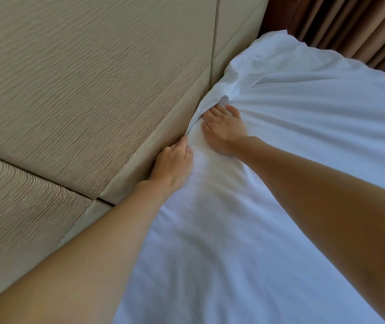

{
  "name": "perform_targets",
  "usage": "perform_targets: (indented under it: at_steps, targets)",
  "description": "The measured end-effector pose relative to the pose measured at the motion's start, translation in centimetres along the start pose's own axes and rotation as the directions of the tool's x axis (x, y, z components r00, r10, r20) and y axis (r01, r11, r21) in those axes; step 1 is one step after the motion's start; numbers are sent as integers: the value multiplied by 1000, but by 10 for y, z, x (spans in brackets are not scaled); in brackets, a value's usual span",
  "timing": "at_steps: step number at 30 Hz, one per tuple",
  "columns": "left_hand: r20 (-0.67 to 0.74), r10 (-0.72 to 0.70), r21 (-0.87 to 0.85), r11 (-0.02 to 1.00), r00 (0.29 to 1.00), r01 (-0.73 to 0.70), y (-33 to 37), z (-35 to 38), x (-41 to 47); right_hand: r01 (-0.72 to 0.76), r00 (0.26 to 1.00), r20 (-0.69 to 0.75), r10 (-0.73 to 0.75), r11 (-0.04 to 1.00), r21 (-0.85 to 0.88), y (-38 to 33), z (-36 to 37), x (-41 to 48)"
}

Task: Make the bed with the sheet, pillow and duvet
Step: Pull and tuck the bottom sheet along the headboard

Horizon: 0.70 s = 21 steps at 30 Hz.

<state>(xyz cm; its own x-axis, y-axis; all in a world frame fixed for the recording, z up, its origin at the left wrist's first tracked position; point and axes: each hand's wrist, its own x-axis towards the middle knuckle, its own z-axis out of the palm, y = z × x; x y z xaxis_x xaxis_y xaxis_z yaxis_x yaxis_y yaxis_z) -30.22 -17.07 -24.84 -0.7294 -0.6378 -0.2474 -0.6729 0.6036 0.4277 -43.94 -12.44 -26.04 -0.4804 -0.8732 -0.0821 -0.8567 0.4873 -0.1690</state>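
Tucking the sheet (292,141) down along the headboard (88,90): pinching its bunched edge with the left grip (174,163) at the headboard, pressing flat with the spread right grip (222,127) just beside. Likely handling soft, light, crease-prone; best gripping that gathered edge.

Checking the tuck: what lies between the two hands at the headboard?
Only the white sheet, bunched into folds, lies between the left hand and the right hand, as the head view shows.

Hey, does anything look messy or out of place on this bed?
The sheet is bunched into a crumpled fold against the headboard, just past the right hand, with creases fanning out from there. Elsewhere it lies fairly smooth.
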Motion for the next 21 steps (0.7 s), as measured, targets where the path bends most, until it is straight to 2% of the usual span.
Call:
perform_targets:
  at_steps: [2, 5, 8, 10, 12, 13, 15, 17, 18, 19, 21]
  targets:
    - [51, -14, 28, 1000, 999, 12, 1, -4, 4, -15, 1000, 15, 15, 1000, 3, -1, -4, 6]
    - [154, -40, -40, 998, 987, 47, 2, -9, 11, -33, 998, 56, 35, 999, -28, -3, -8, 15]
    - [159, -30, -96, 994, 987, 46, 1, -10, 13, -39, 995, 86, 45, 997, -67, -4, -8, 20]
    - [156, -42, -71, 996, 987, 54, 1, -7, 7, -26, 999, 20, 25, 1000, 5, -1, -6, 13]
    - [84, -19, -44, 999, 996, 23, 2, -3, -6, 0, 985, -169, 30, 985, 173, 1, -1, 3]
    - [30, 6, -55, 998, 1000, -5, 2, 1, -10, -8, 959, -270, 91, 955, 296, -1, 1, -4]
    - [-31, -8, -97, 995, 999, 5, 1, 9, -12, -42, 892, -369, 261, 860, 508, -4, 2, -14]
    - [-130, 55, -77, 995, 990, -66, 3, 12, -8, -29, 862, -405, 305, 827, 561, -4, 0, -17]
    - [-129, 114, -46, 992, 985, -121, 2, 12, -3, -14, 868, -405, 288, 829, 560, -2, 0, -16]
    - [-98, 171, -16, 985, 980, -173, 2, 12, 5, -13, 881, -389, 270, 834, 551, -1, -1, -15]
    - [-12, 159, -58, 985, 987, -160, 6, 7, 21, -33, 914, -338, 226, 870, 492, 3, -3, -10]
